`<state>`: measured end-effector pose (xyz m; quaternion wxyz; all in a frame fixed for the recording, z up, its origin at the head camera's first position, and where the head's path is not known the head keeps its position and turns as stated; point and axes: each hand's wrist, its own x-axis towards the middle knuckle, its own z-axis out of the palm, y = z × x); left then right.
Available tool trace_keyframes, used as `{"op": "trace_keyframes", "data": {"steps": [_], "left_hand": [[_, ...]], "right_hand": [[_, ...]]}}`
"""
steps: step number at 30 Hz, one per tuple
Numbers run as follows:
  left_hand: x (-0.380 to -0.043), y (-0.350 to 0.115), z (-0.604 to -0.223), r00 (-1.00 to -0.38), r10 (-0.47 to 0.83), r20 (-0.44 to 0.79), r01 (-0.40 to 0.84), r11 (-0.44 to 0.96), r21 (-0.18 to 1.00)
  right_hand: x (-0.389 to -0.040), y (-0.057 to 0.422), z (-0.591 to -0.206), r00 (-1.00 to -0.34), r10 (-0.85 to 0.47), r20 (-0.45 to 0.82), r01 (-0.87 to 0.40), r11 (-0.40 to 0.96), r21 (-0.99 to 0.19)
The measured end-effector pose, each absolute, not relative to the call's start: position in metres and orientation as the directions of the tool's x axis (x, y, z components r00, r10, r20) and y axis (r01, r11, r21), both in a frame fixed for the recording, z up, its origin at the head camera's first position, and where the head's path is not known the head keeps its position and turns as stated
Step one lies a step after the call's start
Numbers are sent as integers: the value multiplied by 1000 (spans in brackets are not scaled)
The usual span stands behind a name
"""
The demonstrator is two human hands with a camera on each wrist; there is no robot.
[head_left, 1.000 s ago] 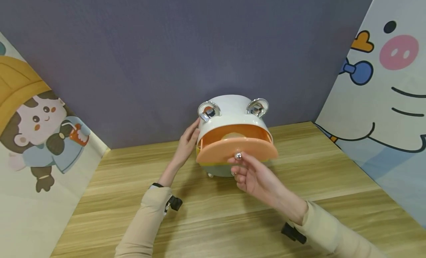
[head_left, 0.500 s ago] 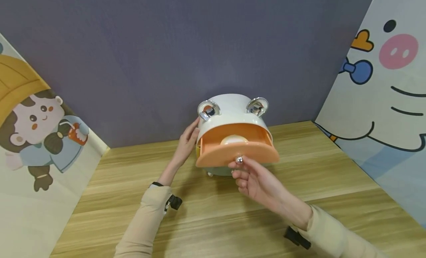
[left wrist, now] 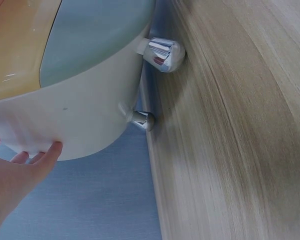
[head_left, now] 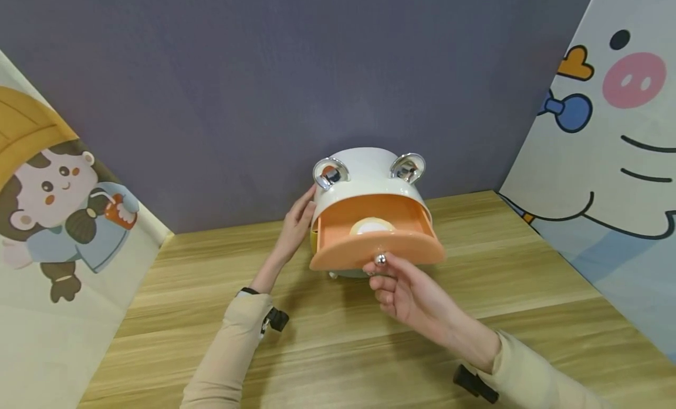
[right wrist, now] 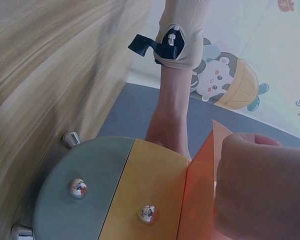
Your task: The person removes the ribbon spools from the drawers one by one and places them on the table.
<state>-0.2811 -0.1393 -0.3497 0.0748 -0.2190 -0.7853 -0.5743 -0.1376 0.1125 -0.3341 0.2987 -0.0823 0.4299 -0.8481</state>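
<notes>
- Rounded white cabinet [head_left: 367, 171] stands on the wood-grain surface [head_left: 338, 350], close to the dark back wall [head_left: 237, 104]; contact with the wall cannot be judged.
- Its top orange drawer [head_left: 345, 252] projects toward the person. Inside, a pale round shape [head_left: 372, 226], partly hidden by the drawer front; cannot tell what it is.
- Right hand [head_left: 414, 297]: thumb and forefinger pinch the silver knob [head_left: 380, 259] on that front. In the right wrist view this hand hides the knob.
- Left hand [head_left: 293, 230]: fingers extended, somewhat apart, tips resting on the cabinet's side.
- Obstruction, head view: projecting drawer and right hand cover most of the lower fronts. The right wrist view shows them, yellow front [right wrist: 152, 185] and grey-green front [right wrist: 92, 165], both seated flush.
- Silver feet [left wrist: 165, 54] support the cabinet; two eye-like silver rings [head_left: 331, 173] sit on top.
- Cartoon-printed panels [head_left: 607, 186] flank the surface, well apart from the cabinet.
- Black devices [head_left: 276, 319] at both wrists, beside the beige sleeves [head_left: 227, 350].
</notes>
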Motion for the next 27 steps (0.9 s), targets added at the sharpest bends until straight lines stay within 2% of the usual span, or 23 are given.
{"op": "trace_keyframes", "data": {"steps": [27], "left_hand": [[-280,-138,-348,-901,246,356,415,261,871]], "right_hand": [[-126,116,-336,-775,-620,-118,467,-437,-769]]}}
